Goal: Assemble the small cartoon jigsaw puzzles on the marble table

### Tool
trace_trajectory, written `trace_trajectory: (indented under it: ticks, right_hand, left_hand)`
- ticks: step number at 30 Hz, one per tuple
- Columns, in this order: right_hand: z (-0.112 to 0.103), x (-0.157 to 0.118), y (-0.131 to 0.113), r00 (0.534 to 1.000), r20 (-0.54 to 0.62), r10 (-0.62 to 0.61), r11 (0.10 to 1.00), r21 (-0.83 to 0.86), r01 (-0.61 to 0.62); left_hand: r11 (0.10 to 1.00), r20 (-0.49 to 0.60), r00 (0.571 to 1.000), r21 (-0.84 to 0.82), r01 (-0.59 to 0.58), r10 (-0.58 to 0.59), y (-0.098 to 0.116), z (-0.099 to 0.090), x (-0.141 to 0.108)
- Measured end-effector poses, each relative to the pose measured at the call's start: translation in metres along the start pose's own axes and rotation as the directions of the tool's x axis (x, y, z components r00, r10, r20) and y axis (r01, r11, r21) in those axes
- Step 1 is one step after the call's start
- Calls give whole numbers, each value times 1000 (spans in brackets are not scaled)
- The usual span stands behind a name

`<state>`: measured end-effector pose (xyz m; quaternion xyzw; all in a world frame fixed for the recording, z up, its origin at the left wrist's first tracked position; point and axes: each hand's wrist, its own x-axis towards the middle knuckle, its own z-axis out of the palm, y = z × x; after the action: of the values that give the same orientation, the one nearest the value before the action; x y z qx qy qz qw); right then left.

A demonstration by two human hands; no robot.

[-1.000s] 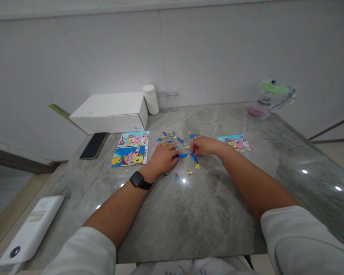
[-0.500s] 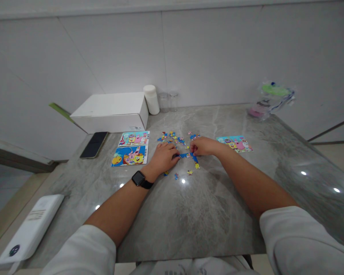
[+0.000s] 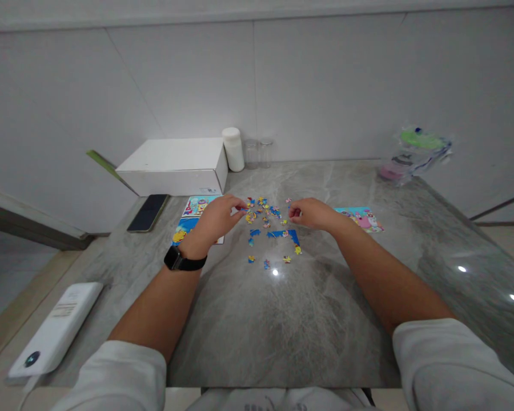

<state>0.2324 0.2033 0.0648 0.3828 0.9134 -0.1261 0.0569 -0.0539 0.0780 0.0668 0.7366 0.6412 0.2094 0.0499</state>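
My left hand [image 3: 221, 218], with a black watch on its wrist, is at the left edge of a heap of loose jigsaw pieces [image 3: 265, 212]. Its thumb and forefinger close on a small bluish puzzle piece at the fingertips. To the right of the heap is my right hand [image 3: 313, 213], its fingers curled together; whatever they hold is hidden. Nearer to me lies a joined blue corner strip of puzzle [image 3: 292, 234], a yellow piece at its lower end. A few separate blue pieces [image 3: 254, 232] lie left of it, and several single pieces [image 3: 266, 264] below.
Picture cards [image 3: 191, 206] lie partly under my left hand; another card [image 3: 362, 219] is beyond my right forearm. Around the table stand a white box [image 3: 171, 165], white bottle [image 3: 233, 149], two glasses [image 3: 265, 154] and a plastic bag [image 3: 411, 157]. A phone [image 3: 148, 213] and white power bank [image 3: 57, 331] lie left.
My left hand has left the blue strip and moved up and left to the heap's edge. My right hand has lifted off the strip and moved slightly up and right.
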Motion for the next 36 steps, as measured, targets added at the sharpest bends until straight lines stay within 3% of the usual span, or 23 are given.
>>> trace_trajectory:
  ticks: [6, 13, 18, 23, 31, 36]
  right_hand:
    - [8, 1, -4, 998, 63, -22, 1000, -4, 22]
    - [11, 3, -4, 997, 70, -36, 999, -30, 38]
    - [11, 2, -4, 997, 74, -38, 998, -45, 41]
    - [9, 2, -6, 998, 61, -33, 998, -60, 37]
    - [12, 3, -5, 997, 64, -50, 997, -54, 54]
    - [12, 3, -3, 997, 55, -55, 997, -51, 58]
  left_hand:
    - [999, 203, 979, 27, -22, 16, 0, 23, -4]
    - [989, 269, 952, -33, -141, 145, 5, 43, -6]
    - [986, 289, 943, -75, -151, 166, 5, 40, -6]
    - [998, 277, 959, -30, -59, 65, 2, 27, -5]
    - [999, 428, 903, -13, 40, -31, 8, 24, -9]
    - [999, 486, 873, 18, 29, -34, 4, 23, -11]
